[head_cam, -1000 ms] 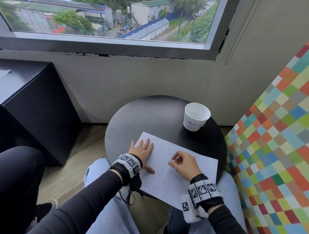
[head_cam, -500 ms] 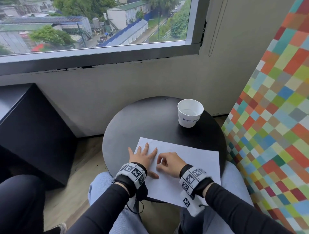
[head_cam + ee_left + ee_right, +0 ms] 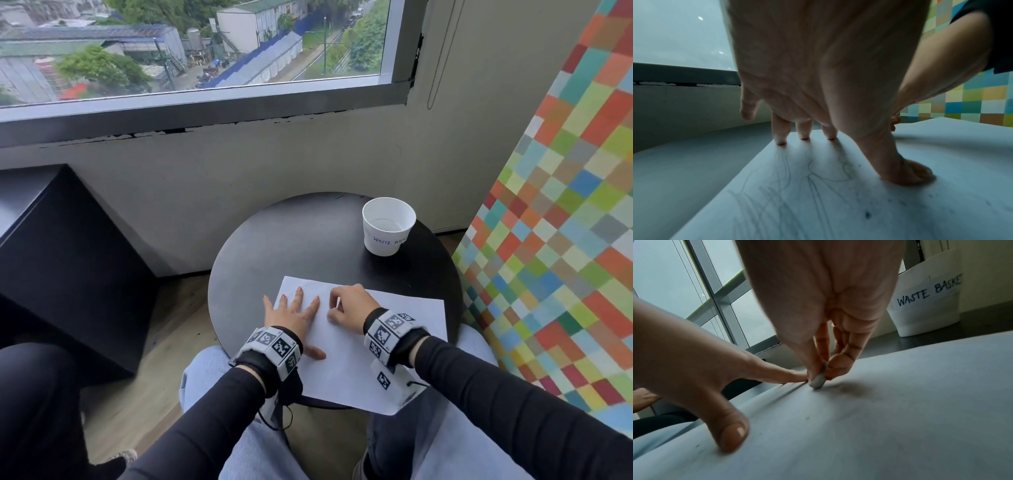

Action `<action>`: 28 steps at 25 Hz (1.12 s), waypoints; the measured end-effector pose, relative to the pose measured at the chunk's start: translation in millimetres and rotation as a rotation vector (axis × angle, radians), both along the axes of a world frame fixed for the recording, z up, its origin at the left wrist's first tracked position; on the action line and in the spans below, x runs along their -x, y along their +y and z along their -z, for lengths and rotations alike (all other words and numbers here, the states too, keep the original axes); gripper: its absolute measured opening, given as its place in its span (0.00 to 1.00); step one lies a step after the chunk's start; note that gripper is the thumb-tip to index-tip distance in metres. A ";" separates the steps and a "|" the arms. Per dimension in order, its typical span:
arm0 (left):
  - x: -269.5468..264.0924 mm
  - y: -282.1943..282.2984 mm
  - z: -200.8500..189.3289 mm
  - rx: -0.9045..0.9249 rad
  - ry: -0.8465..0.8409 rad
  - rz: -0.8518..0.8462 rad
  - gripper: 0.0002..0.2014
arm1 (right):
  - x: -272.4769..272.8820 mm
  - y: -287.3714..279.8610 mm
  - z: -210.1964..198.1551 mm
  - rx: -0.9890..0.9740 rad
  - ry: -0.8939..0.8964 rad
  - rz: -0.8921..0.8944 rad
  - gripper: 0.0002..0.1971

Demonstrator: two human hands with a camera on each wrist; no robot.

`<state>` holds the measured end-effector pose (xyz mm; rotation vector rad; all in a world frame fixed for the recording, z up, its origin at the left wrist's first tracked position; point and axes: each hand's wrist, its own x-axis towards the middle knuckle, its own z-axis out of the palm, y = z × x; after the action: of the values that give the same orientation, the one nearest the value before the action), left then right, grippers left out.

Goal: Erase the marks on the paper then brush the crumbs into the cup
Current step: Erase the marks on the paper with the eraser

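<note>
A white sheet of paper [image 3: 346,370] lies on the round black table [image 3: 291,246], its near edge hanging over my lap. My left hand [image 3: 294,315] lies flat on the sheet's left end, fingers spread and straight. Under that palm, faint pencil scribbles [image 3: 789,186] and dark crumbs [image 3: 867,215] show on the paper [image 3: 920,211]. My right hand [image 3: 349,303] pinches a small grey-white eraser [image 3: 818,379] between thumb and fingers, its tip down on the paper [image 3: 900,410] beside my left forefinger. A white paper cup [image 3: 388,226] labelled "WASTE BASKET" stands at the table's far right.
A wall of coloured squares [image 3: 565,240] runs close along the right of the table. A black cabinet [image 3: 58,260] stands to the left on the wooden floor. Behind the table are a pale wall and a window [image 3: 191,44]. My knees are under the table's near edge.
My right hand with the eraser has slid left across the paper, from the sheet's middle to right beside my left hand. The left hand has stayed flat on the paper.
</note>
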<state>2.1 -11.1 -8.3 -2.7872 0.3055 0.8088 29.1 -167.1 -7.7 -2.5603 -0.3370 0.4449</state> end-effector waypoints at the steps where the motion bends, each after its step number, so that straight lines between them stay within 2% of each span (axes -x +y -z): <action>1: -0.2 -0.2 -0.3 -0.001 0.002 -0.004 0.59 | 2.8 2.1 1.3 0.010 -0.009 -0.008 0.03; 5: -0.8 -0.2 -0.3 0.004 0.009 -0.005 0.60 | 26.8 9.3 0.9 0.049 0.060 -0.199 0.05; 10: -0.8 -1.4 -0.4 -0.012 0.012 -0.008 0.59 | -4.6 3.3 -4.2 0.078 -0.017 -0.047 0.06; 15: -0.9 -1.8 1.1 -0.013 0.019 -0.012 0.60 | 22.9 9.1 3.6 0.069 0.061 -0.184 0.04; 19: -1.5 -2.3 0.5 -0.016 0.023 -0.018 0.59 | -9.2 -4.6 0.2 0.079 -0.041 -0.025 0.05; 24: -1.2 -2.2 1.4 -0.030 0.026 -0.016 0.61 | 21.1 1.4 1.7 0.058 0.015 -0.247 0.04; 28: -0.7 -1.1 2.0 -0.010 0.024 -0.038 0.61 | -11.9 -6.9 -3.3 0.084 -0.072 -0.057 0.05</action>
<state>2.9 -12.2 -10.3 -2.7840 0.2525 0.8500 41.0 -174.0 -4.4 -2.6590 -0.4263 0.3959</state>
